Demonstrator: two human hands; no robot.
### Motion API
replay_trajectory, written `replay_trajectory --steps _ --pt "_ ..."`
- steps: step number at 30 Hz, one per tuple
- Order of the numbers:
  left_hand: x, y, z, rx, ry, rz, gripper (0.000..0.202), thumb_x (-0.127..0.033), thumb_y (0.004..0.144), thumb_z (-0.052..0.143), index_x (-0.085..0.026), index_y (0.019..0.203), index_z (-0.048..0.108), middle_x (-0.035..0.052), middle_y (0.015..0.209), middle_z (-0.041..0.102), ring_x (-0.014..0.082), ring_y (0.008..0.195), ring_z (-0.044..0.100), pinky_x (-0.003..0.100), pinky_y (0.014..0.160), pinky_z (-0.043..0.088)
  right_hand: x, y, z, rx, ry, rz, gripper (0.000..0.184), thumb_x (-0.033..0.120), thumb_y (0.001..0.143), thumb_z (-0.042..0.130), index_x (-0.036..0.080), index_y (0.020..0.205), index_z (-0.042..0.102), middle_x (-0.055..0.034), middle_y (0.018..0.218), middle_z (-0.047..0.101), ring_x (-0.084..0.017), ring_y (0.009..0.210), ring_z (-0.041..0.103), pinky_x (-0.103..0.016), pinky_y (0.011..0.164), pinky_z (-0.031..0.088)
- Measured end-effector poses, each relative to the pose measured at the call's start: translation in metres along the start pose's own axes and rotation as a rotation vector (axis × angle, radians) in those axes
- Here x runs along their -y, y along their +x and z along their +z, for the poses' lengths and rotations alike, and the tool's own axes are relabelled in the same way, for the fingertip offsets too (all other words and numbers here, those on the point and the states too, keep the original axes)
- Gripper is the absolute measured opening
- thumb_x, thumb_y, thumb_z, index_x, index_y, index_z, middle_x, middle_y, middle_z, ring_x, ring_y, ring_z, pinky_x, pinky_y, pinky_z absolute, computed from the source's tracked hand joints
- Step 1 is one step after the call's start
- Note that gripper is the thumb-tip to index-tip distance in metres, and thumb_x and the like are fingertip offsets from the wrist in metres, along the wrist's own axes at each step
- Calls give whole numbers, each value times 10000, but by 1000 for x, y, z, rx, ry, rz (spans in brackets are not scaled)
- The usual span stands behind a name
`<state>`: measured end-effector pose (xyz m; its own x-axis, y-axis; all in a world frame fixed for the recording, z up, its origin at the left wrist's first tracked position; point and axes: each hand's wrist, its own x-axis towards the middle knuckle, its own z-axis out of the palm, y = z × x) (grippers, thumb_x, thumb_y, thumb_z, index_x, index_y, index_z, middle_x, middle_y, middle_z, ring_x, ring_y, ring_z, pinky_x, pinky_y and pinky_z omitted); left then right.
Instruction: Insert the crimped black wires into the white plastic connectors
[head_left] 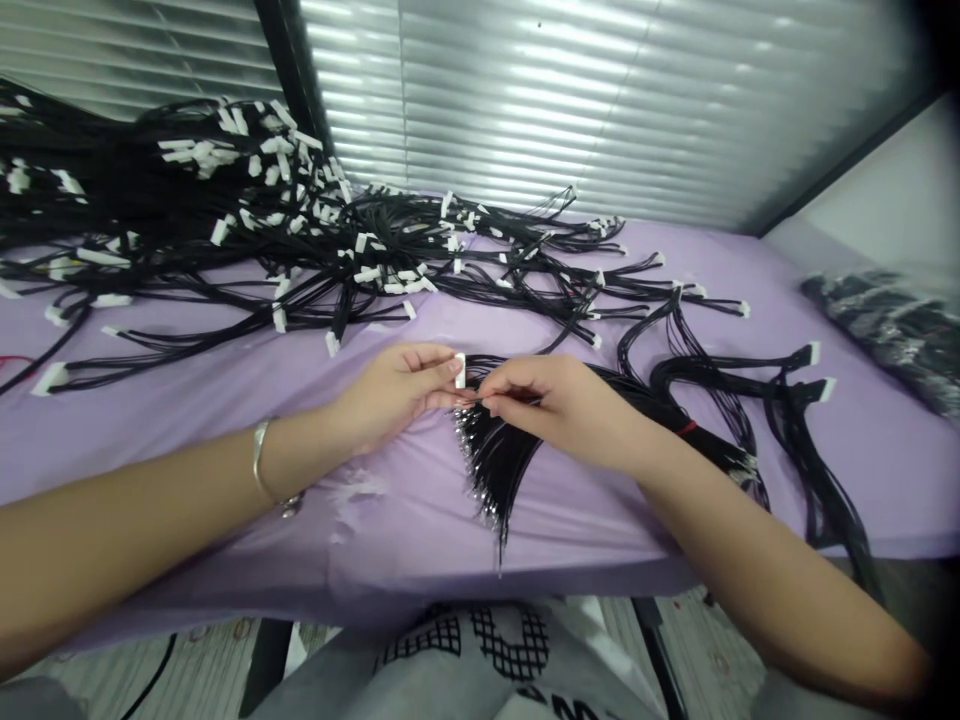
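Near the middle of the table, my left hand [401, 395] pinches a small white connector housing [460, 370] between thumb and fingers. Black wires run from the housing toward the right, passing behind my other hand. My right hand [559, 405] has its thumb and forefinger closed on a thin black wire [474, 401], whose end points at the housing's lower part. Whether that tip is inside the housing is too small to tell. Under and beside my right hand lies a fanned bundle of black wires [510, 455] with shiny metal terminals [476, 465], tied by a red band [686, 427].
Piled wire harnesses [187, 190] with white connectors cover the back left of the purple-covered table [285, 560]. More harnesses [750, 380] lie at the right, some hanging over the front edge. A plastic-wrapped bundle [889, 330] sits far right. Window blinds [525, 100] stand behind.
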<state>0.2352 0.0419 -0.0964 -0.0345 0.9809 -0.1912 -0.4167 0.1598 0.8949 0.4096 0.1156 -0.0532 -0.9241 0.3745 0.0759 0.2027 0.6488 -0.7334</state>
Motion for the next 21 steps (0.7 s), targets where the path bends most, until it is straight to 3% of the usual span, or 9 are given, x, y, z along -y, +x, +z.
replay_trajectory --steps 6,21 --pt "-1 -1 3 -26 141 -7 103 -93 869 511 -108 815 597 -3 703 619 92 643 647 220 682 533 -11 6 6 -159 34 279 145 223 786 543 131 696 610 46 566 495 -56 512 382 -192 493 297" --pt "2 2 1 -12 216 -37 75 -121 842 568 -121 874 636 18 717 664 122 653 665 225 647 554 -17 10 10 -172 3 290 145 178 759 554 146 634 620 44 520 529 -53 469 405 -195 459 295"
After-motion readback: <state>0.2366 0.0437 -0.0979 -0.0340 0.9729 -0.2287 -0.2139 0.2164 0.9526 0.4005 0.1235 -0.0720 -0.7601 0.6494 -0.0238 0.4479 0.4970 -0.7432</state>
